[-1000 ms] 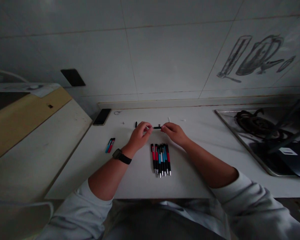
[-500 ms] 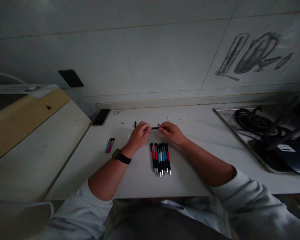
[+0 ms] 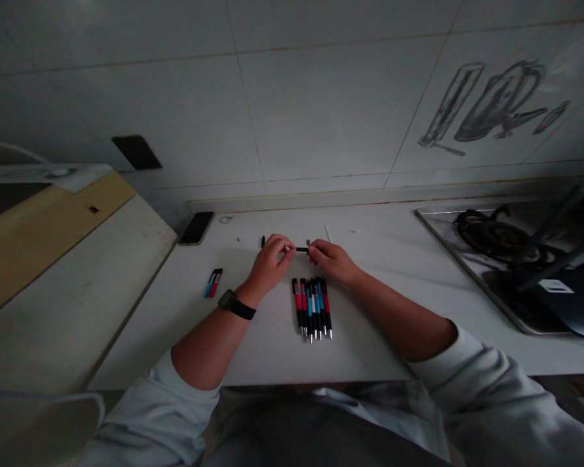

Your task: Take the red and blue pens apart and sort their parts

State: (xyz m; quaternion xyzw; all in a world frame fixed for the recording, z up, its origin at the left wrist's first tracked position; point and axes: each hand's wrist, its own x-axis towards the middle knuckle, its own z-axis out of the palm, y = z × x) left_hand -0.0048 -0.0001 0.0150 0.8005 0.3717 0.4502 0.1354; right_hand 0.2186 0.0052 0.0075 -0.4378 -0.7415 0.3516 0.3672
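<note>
A short black pen part (image 3: 302,249) spans the gap between my two hands above the counter. My left hand (image 3: 271,261) is closed in a pinch at its left end, and the fingertips hide that end. From the other side, the fingers of my right hand (image 3: 335,261) pinch the right end. Just below my hands, several click pens (image 3: 311,306) in red, blue and white with black grips lie side by side, metal tips towards me. A small black piece (image 3: 263,241) lies beyond my left hand, and a thin white stick (image 3: 328,233) beyond my right.
Left of my wrist lie a blue and a red pen barrel (image 3: 213,283). A phone (image 3: 196,228) rests by the counter's back left corner. Tiny parts (image 3: 238,239) are scattered near the wall. At right stands a gas stove (image 3: 486,240); a pale cabinet (image 3: 78,285) flanks the left.
The fingers of both hands have shifted slightly around the black pen part. A little less of it shows between them. The pens on the counter stay put.
</note>
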